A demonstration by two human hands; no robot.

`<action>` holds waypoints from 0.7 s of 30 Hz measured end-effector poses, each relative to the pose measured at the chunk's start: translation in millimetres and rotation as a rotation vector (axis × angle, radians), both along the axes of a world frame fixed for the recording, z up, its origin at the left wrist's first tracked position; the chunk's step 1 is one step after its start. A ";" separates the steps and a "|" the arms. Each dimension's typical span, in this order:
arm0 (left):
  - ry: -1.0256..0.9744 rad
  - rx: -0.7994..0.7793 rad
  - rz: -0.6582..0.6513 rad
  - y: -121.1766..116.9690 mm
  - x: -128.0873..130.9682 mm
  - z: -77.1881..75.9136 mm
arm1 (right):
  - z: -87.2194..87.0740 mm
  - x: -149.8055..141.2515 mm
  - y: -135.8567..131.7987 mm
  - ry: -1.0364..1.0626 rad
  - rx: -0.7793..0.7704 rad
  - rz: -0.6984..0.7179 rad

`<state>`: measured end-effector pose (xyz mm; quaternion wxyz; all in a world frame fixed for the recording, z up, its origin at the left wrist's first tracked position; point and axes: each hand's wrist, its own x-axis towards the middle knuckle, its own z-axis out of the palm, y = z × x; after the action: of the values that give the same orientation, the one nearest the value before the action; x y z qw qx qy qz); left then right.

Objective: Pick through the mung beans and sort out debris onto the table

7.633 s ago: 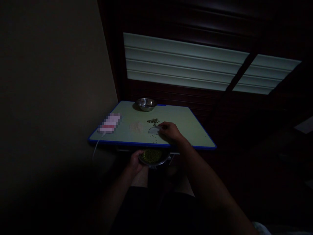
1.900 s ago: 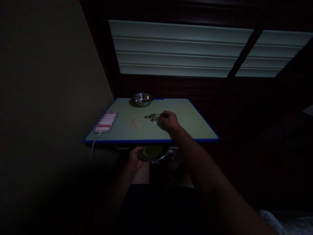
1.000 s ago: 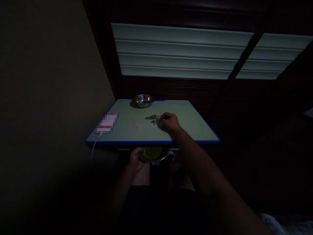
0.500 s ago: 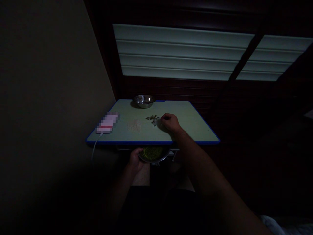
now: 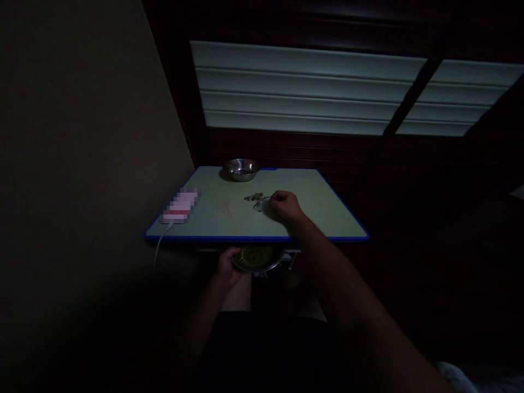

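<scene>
My left hand [image 5: 229, 266] grips the left rim of a metal bowl [image 5: 262, 268], thumb over the edge. Small green beans [image 5: 256, 254] fill the bowl, held below the table's front edge, which cuts off its far side. Over the table, my right hand [image 5: 285, 204] is closed in a pinch. A small pale, see-through thing [image 5: 262, 206] reaches left from its fingertips; its kind is unclear in the dim light. Beside it lies a little heap of dark brownish-green bits [image 5: 254, 196]. Further left, pale grains [image 5: 227, 210] are spread on the tabletop.
A second metal bowl [image 5: 241, 170] stands at the back of the pale table [image 5: 323, 204], which has a blue edge. At the left lies a blurred-out pink phone-like thing [image 5: 180, 204] with a white cable [image 5: 156, 251]. A wall [image 5: 102, 109] rises close on the left.
Almost nothing differs. My right hand stays over the same spot, with the pale thing at its fingertips shifted very slightly. My left hand and the bowl have not moved.
</scene>
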<state>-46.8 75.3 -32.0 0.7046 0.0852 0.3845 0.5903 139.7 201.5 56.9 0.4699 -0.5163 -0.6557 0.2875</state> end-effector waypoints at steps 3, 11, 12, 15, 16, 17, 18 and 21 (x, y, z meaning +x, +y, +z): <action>-0.010 -0.016 -0.004 -0.6 0.6 1.9 | 0.3 0.5 1.2 0.009 0.011 -0.047; -0.004 -0.020 0.008 -2.8 2.7 7.7 | 2.4 2.5 0.0 -0.069 0.064 -0.142; -0.004 -0.016 0.014 -2.8 2.7 7.6 | 2.6 2.5 -0.4 -0.079 0.068 -0.130; -0.011 -0.014 0.019 -2.4 2.6 6.5 | 2.4 2.2 -0.6 -0.076 0.069 -0.102; -0.012 -0.017 0.014 -2.2 2.6 6.3 | 2.0 2.0 -0.4 -0.072 0.070 -0.099; -0.011 -0.023 0.011 -2.1 2.6 6.3 | 1.6 1.9 -0.1 -0.070 0.072 -0.098; -0.010 -0.029 0.009 -2.0 2.7 6.4 | 1.1 1.8 0.3 -0.069 0.074 -0.098; -0.001 -0.039 0.027 -2.4 3.4 8.3 | -0.3 1.8 1.6 -0.055 0.075 -0.103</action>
<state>-43.3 72.9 -23.6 0.6983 0.0660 0.3968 0.5921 141.5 203.1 56.6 0.4849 -0.5392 -0.6513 0.2237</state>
